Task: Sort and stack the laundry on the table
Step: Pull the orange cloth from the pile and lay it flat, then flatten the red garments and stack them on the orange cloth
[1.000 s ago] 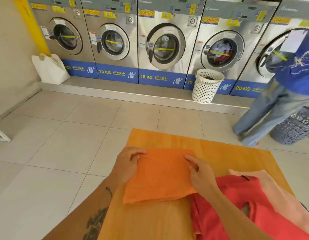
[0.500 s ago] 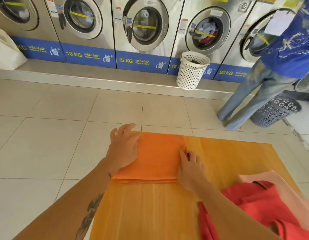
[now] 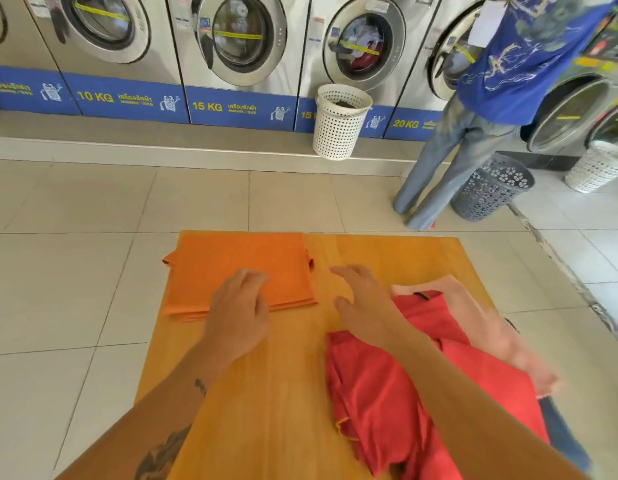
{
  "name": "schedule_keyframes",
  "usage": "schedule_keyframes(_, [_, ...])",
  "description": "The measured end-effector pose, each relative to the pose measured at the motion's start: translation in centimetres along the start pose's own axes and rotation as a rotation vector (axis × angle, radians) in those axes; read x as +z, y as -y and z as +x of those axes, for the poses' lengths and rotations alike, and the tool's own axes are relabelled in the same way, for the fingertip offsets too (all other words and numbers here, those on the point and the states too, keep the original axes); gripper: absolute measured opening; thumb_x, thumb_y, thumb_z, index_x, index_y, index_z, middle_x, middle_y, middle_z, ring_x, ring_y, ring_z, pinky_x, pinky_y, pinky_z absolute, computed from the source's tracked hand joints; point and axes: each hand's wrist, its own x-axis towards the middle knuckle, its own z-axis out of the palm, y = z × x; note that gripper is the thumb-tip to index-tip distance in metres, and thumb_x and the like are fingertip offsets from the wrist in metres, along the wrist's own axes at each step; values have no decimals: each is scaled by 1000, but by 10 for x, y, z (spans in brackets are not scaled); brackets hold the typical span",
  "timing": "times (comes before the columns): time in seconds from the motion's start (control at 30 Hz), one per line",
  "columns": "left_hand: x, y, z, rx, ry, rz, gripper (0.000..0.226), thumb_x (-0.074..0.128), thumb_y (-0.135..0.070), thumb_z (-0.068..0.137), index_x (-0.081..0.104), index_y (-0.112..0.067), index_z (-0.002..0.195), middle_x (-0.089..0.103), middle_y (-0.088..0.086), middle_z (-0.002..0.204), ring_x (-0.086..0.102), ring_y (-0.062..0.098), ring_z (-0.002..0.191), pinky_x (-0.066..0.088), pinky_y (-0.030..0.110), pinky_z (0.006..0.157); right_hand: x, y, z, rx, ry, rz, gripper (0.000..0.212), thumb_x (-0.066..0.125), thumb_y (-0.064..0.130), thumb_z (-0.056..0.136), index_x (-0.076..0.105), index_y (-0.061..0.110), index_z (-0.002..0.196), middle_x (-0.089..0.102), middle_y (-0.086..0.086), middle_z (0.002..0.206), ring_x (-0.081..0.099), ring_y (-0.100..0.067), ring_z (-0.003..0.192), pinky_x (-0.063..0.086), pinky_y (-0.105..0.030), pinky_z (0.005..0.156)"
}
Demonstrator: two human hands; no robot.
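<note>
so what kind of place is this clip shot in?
Almost certainly a coin laundromat: a row of steel front-loading washers with blue capacity labels (10, 15, 20 KG), a white perforated plastic basket on the floor, and a wooden folding table.

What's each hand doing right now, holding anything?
Left hand: open, empty, fingers over the near edge of the folded orange cloth.
Right hand: open, empty, above the table beside the red garment.

Orange cloth [image 3: 241, 268] folded flat, frame centre-left, at table's far left corner. Red garment [image 3: 397, 386] crumpled lower right, partly overlying pink garment [image 3: 473, 306].
</note>
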Motion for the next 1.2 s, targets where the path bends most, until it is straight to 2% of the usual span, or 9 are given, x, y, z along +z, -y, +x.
schedule_keyframes(0.1, [22, -62, -40, -27, 75, -185, 38, 47, -17, 95, 52, -26, 132, 44, -12, 127, 54, 15, 107, 41, 35, 100, -34, -40, -54, -12, -116, 10, 53, 57, 9, 85, 52, 17, 137, 49, -7, 138, 48, -22, 126, 29, -19, 104])
schedule_keyframes(0.23, [58, -135, -96, -50, 113, -300, 37, 46, -22, 97, 50, -30, 133, 40, -19, 126, 48, 1, 113, 41, 27, 102, -52, -108, -115, 89, -179, -16, 60, 49, 28, 76, 52, 26, 135, 51, -4, 133, 55, -33, 117, 41, -47, 106])
schedule_keyframes(0.43, [104, -223, -160, -37, 126, -251, 46, 47, -28, 96, 41, -33, 141, 36, -20, 127, 37, -3, 115, 34, 19, 104, -75, -160, -157, 105, 4, -220, 71, 56, 43, 85, 27, 35, 150, 41, 2, 143, 39, -28, 131, 29, -48, 108])
schedule_keyframes(0.6, [129, -247, -182, -142, 66, -171, 63, 53, -35, 93, 27, -36, 150, 32, -16, 135, 33, 7, 121, 28, 20, 101, -93, -162, -163, -57, 31, -305, 73, 55, 40, 83, 23, 36, 149, 49, -5, 118, 51, -31, 108, 42, -48, 93])
schedule_keyframes(0.73, [130, -251, -189, -147, 49, -178, 69, 57, -17, 90, 29, -36, 150, 36, -16, 130, 39, 6, 119, 36, 23, 103, -109, -163, -172, -157, 183, -285, 79, 56, 30, 86, 13, 43, 151, 50, -6, 106, 59, -28, 85, 51, -41, 77])
schedule_keyframes(0.8, [130, -251, -191, -161, 29, -214, 70, 57, -11, 89, 31, -37, 149, 37, -17, 128, 40, 0, 117, 36, 16, 102, -116, -164, -173, -225, 217, -299, 80, 56, 26, 87, 12, 48, 150, 54, -5, 104, 59, -26, 88, 51, -43, 81])
schedule_keyframes(0.9, [127, -255, -193, -190, 4, -288, 69, 57, -8, 90, 33, -39, 147, 38, -18, 130, 40, -14, 106, 31, 0, 90, -117, -164, -175, -321, 216, -255, 70, 52, 23, 86, 26, 51, 144, 59, 1, 129, 58, -23, 110, 50, -45, 91])
schedule_keyframes(1.03, [120, -258, -194, -227, -98, -383, 64, 55, -10, 92, 36, -41, 144, 40, -17, 133, 40, -1, 123, 34, 22, 107, -118, -156, -170, -379, 117, -169, 49, 48, 19, 89, 54, 47, 129, 61, 6, 128, 56, -18, 115, 46, -42, 99])
schedule_keyframes(1.2, [105, -251, -192, -262, -263, -397, 60, 55, -14, 93, 39, -38, 145, 38, -15, 138, 38, 5, 130, 34, 29, 110, -136, -148, -165, -374, -97, 53, 46, 53, 19, 91, 61, 52, 121, 59, 14, 119, 56, -4, 107, 45, -26, 97])
